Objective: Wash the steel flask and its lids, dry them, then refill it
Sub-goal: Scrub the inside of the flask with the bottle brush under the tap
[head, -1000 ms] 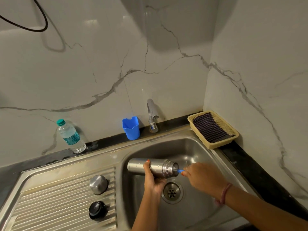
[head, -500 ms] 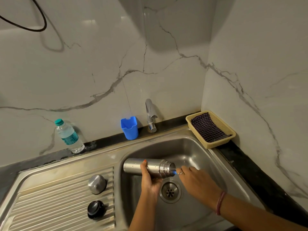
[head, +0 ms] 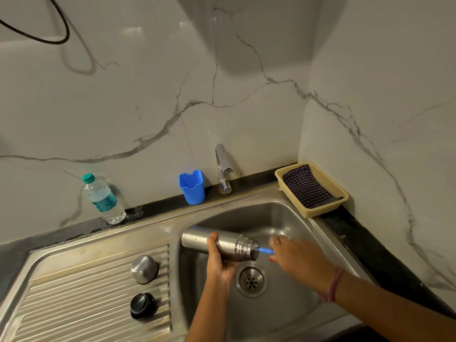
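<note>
The steel flask (head: 222, 243) lies sideways over the sink basin (head: 283, 218), its open threaded mouth pointing right. My left hand (head: 219, 260) grips its body from below. My right hand (head: 296, 257) holds the blue handle of a brush (head: 266, 250) whose head is inside the flask's mouth and hidden. The steel outer lid (head: 144, 269) and the black inner lid (head: 142, 306) sit on the ribbed drainboard (head: 74, 292) to the left.
A tap (head: 223, 169) stands behind the basin, with a blue plastic holder (head: 192, 187) beside it. A water bottle (head: 102, 198) with a green cap stands at the back left. A beige basket (head: 340, 193) holding a checked cloth (head: 308, 188) sits at the back right corner.
My right hand pushed the brush into the flask, then drew it back out to the right, so more of the blue handle shows now. The left hand keeps the flask steady.
</note>
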Demonstrator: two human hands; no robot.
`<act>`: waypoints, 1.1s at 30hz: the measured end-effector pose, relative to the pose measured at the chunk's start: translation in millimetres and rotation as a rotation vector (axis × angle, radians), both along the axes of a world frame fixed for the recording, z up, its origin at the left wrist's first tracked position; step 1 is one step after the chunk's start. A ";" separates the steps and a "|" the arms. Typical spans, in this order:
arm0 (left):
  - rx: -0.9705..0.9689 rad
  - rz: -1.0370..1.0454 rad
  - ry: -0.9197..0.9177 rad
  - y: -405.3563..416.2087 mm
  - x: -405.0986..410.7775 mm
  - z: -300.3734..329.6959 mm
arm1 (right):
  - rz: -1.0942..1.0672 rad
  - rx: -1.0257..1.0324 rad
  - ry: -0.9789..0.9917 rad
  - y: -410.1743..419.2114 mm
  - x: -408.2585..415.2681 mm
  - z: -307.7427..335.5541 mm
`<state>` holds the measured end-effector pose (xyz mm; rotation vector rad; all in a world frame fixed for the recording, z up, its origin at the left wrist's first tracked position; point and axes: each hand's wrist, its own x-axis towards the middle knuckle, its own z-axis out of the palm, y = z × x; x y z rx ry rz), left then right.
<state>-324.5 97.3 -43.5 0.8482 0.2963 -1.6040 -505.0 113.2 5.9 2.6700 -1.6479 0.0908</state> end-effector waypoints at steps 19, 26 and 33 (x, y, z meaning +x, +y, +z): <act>0.013 -0.013 -0.035 -3.1 5.4 1.6 | 0.075 -0.008 0.113 6.0 -7.0 -11.6; 0.002 -0.028 -0.074 -7.6 1.1 -8.6 | -0.184 0.555 -0.378 -5.5 1.9 -13.0; -0.017 -0.005 -0.102 -15.0 13.4 -18.5 | -0.364 1.062 -0.668 -8.3 -9.9 6.0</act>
